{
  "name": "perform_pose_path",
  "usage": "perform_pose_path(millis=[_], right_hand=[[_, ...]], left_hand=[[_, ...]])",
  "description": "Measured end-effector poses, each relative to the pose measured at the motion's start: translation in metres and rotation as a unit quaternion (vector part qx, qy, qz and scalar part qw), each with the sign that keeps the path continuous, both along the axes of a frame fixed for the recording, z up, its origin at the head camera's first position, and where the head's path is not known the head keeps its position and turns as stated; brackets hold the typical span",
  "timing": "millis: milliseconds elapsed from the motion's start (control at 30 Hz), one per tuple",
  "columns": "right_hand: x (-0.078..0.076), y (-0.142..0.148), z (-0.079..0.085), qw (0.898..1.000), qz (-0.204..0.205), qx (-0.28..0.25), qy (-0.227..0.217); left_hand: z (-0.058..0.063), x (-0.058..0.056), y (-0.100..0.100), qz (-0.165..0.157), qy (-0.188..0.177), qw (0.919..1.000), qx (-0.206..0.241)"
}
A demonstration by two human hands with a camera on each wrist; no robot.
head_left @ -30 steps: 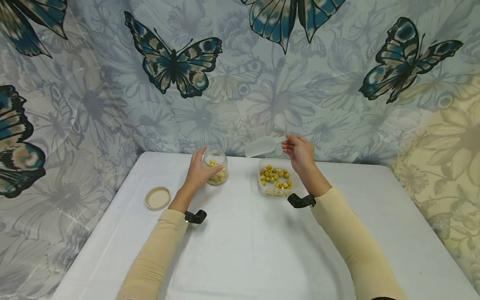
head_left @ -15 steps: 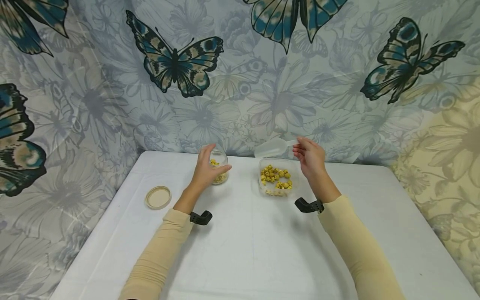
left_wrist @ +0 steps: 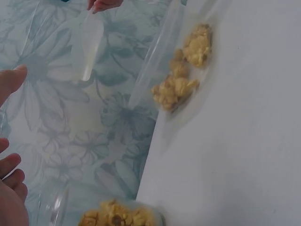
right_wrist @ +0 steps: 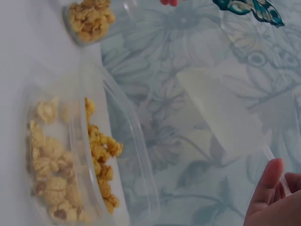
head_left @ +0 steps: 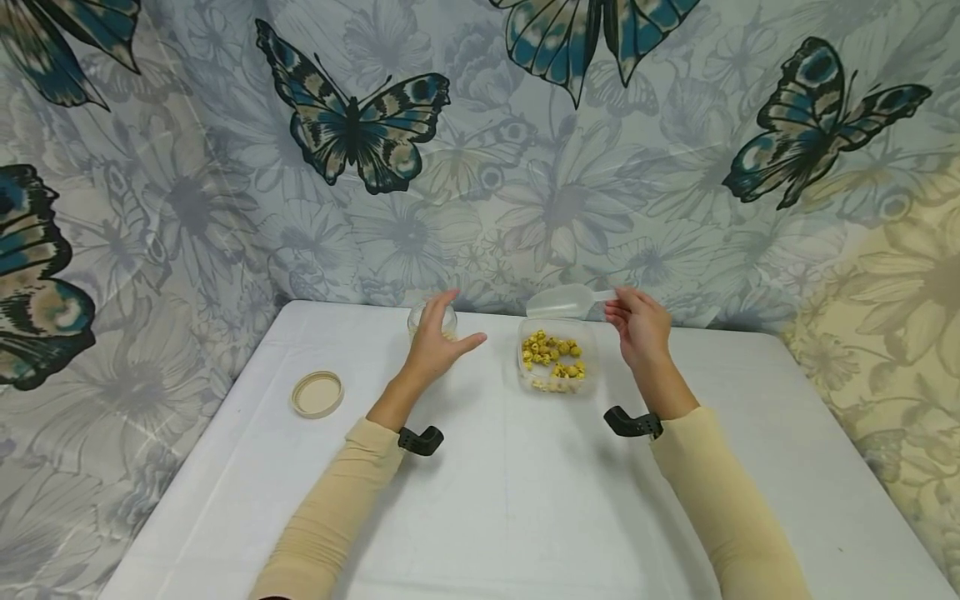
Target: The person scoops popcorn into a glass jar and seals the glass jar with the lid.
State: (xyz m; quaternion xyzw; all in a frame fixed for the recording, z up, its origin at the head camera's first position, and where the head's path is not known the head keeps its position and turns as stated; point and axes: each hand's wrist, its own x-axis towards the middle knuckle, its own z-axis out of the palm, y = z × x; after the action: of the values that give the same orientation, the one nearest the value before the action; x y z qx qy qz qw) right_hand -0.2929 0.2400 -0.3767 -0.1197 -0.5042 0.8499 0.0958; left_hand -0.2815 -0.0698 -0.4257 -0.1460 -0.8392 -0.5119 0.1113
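So on the far left of the white tabletop (head_left: 495, 492) there's a round jar lid (head_left: 317, 395) lying flat. Next over, the left hand (head_left: 437, 346) is spread loose, fingers gripping nothing, just on the near side of an upright glass jar (right_wrist: 123, 22) with popcorn in it. Further right sits a clear plastic tub (head_left: 590, 357) with more popcorn (head_left: 540, 348). The translucent scoop (head_left: 561, 302) is up by the tub's far rim, blade pointing left, its handle pinched by the right hand (head_left: 643, 329).
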Motion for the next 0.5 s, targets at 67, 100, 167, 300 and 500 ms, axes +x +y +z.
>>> perform_pose_path(millis=[67,100,167,300,500], right_hand=[[0.001,0.004,-0.002,1.000,-0.010,0.004,-0.002],[0.002,0.006,-0.003,1.000,-0.014,0.003,-0.003],[0.002,0.009,-0.007,1.000,-0.024,0.008,-0.006],[0.003,0.013,-0.014,0.999,-0.044,0.025,-0.012],[0.005,0.018,-0.025,0.997,-0.064,0.036,-0.016]], left_hand=[[-0.001,0.001,0.006,-0.007,0.009,0.9999,-0.004],[-0.001,0.002,0.008,-0.010,0.011,0.9999,-0.005],[-0.004,0.003,0.013,-0.016,0.016,0.9997,-0.007],[-0.010,0.005,0.020,-0.033,0.015,0.9993,0.007],[-0.014,0.008,0.030,-0.050,-0.003,0.9987,0.012]])
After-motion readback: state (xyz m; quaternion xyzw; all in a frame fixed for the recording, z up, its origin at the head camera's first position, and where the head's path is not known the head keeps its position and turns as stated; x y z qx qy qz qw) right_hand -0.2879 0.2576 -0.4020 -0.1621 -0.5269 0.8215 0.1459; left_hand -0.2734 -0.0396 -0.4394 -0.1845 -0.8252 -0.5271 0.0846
